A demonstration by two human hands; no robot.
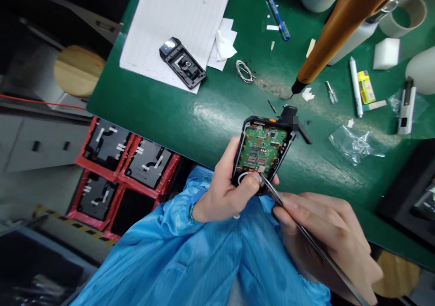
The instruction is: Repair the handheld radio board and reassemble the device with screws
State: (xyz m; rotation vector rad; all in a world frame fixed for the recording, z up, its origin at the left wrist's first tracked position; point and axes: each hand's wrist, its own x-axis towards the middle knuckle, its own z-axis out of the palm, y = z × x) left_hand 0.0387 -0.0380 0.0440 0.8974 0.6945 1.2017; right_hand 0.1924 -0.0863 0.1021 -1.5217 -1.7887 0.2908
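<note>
An opened handheld device (263,145), with its green circuit board facing up, is gripped by my left hand (227,183) over the table's front edge. My left thumb presses on its lower end, beside a round pale part. Between the fingers of my right hand (319,224) is a pair of metal tweezers (306,233). Their tips touch or nearly touch the board's lower edge near my thumb; the exact contact is too small to make out. Beyond the device's top right corner lies a black angled part (294,120).
An orange-handled electric screwdriver (326,43) hangs point down above the green table (210,111). A black back housing (183,63) lies on paper sheets (146,47). A coiled wire (245,71), a clear plastic bag (356,145) and red-edged trays (118,177) are around.
</note>
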